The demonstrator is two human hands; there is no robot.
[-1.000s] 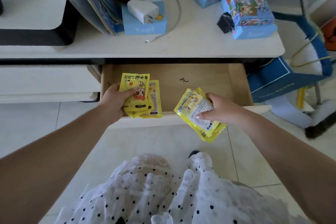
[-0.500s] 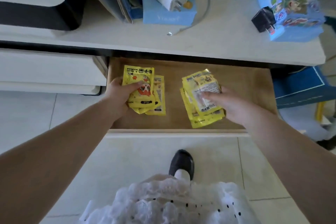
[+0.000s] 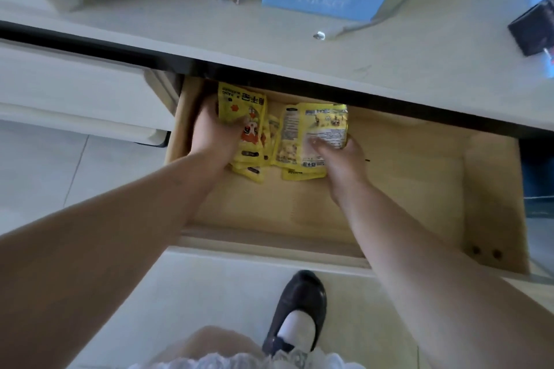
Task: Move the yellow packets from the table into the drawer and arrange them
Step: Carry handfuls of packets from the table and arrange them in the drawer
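Both stacks of yellow packets (image 3: 302, 141) pressed into the far-left corner of the open drawer (image 3: 419, 189) beneath the table (image 3: 389, 69), left hand (image 3: 214, 136) and right hand (image 3: 341, 159) each gripping one

Pale cream desk (image 3: 186, 13) up top with a dark shadowy gap under its edge, a white side unit (image 3: 72, 99) on the left, and light glossy floor tiles (image 3: 39, 165) below (pretty bright, soft daylight).
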